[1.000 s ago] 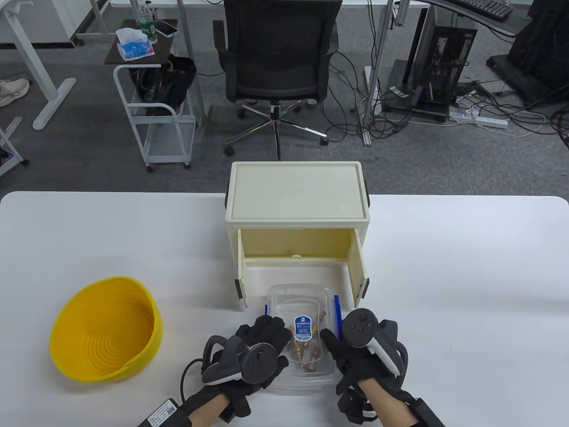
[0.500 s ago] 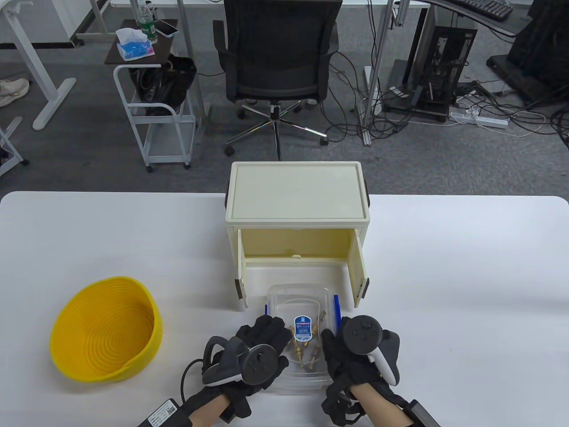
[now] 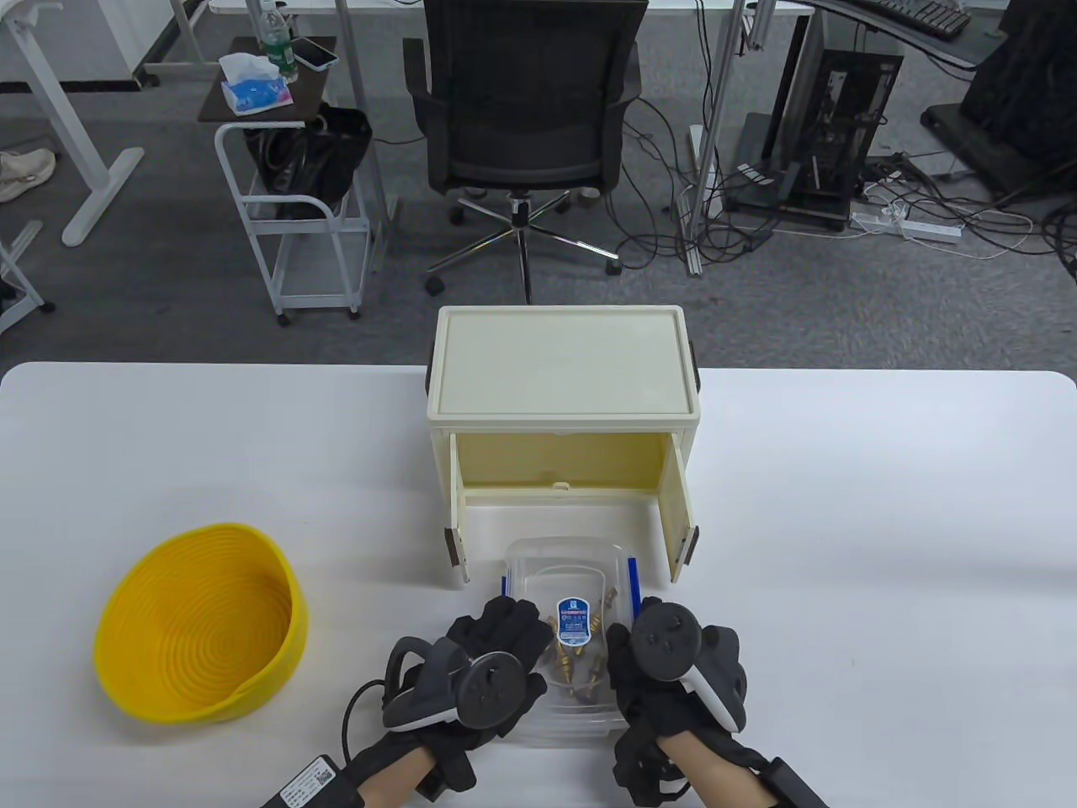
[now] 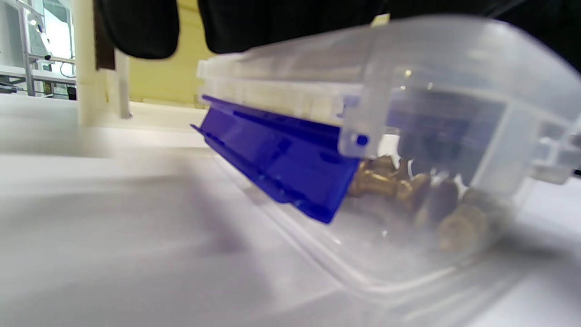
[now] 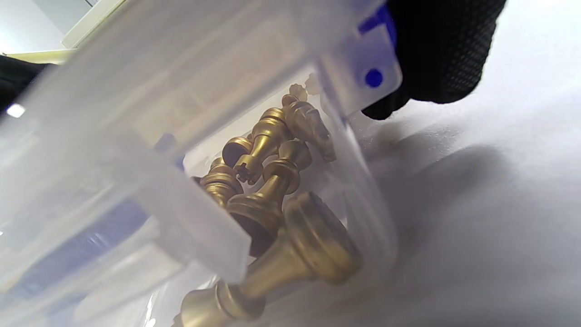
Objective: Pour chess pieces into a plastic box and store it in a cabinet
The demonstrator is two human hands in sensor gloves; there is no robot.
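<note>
Table (image 3: 841, 505): white, with one cream cabinet (image 3: 562, 370) open toward you.
Plastic box (image 3: 559, 581): one, lidded, long axis pointing into the cabinet mouth.
Chess pieces (image 5: 272, 181): gold, heaped inside; count unclear.
Your left hand (image 3: 471, 673): fingers gripped the box's left side.
Your right hand (image 3: 673, 673): gripped the right side.

We see a grey carpet floor (image 3: 841, 311) past the white surface (image 3: 883, 547). A black chair (image 3: 526, 109) stands there, a white cart (image 3: 290, 210) beside it, and wires (image 3: 951, 219) lie about.

bright even overhead light, table view sharp, wrist views close and blurred, soft shadows on white table (image 3: 841, 522)
</note>
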